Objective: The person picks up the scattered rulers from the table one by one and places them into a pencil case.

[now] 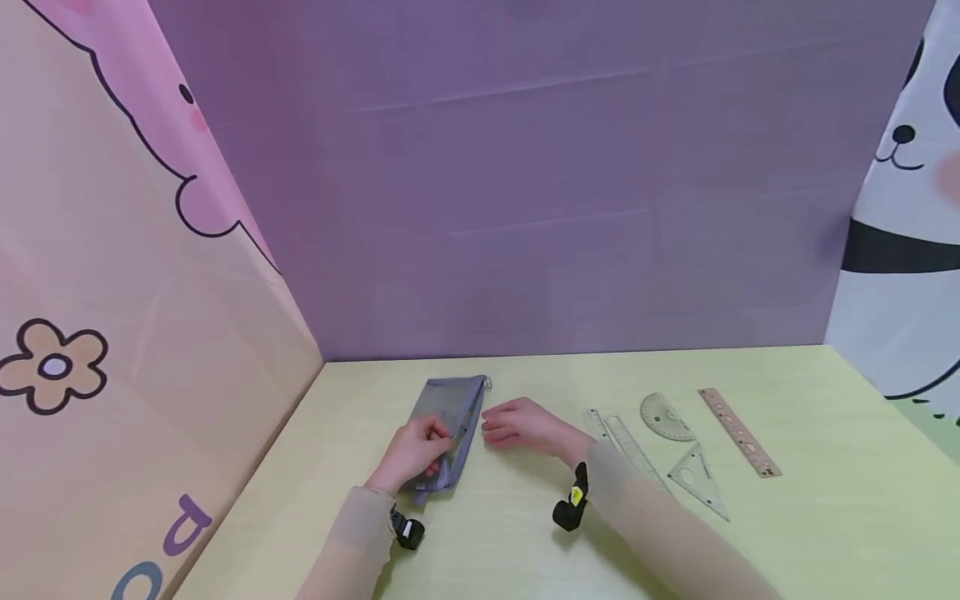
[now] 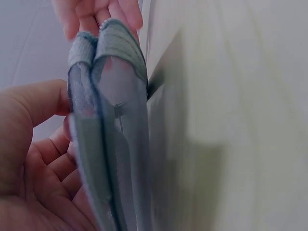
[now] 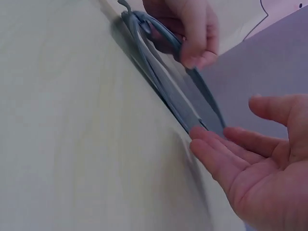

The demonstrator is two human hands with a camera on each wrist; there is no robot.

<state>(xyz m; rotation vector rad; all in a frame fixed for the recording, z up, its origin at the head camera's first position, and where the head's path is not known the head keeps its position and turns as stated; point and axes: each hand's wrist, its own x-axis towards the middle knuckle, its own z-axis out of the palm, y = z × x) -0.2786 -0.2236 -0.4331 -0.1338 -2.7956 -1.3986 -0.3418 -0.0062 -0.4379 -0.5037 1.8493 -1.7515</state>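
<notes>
A grey-blue zip pouch with see-through sides lies on the left part of the table. My left hand pinches its upper edge between thumb and fingers, and the mouth gapes in the right wrist view, where the raised rim stands apart from the lower layer. To the right of the pouch is my right hand, fingers extended and holding nothing. Its fingertips are right at the pouch's edge. In the left wrist view, the pouch stands on edge beside the left thumb.
Right of the hands lie a short clear ruler, a longer clear ruler partly under the right sleeve, a protractor, a set square and a pinkish ruler. A purple backdrop rises behind the table.
</notes>
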